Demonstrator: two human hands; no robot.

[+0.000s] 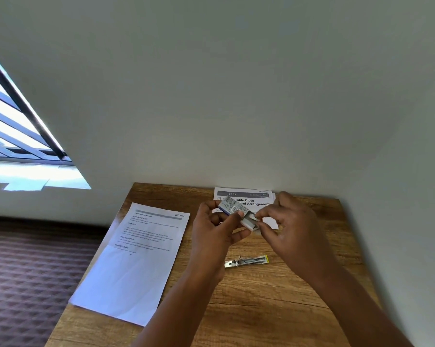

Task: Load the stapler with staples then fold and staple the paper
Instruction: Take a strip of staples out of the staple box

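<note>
- Left hand [217, 227]: raised above the wooden table [274, 309], thumb and curled fingers gripping the sleeve of the staple box [234, 206].
- Right hand [289, 226]: fingertips pinching at the box's slid-out inner tray [250, 222] (contents too small to tell).
- Stapler [246, 261]: lying opened on the table, below both hands.
- Printed paper [136, 259]: flat, unfolded, at the table's left.
- Second sheet [246, 196]: against the wall, behind the hands.
</note>
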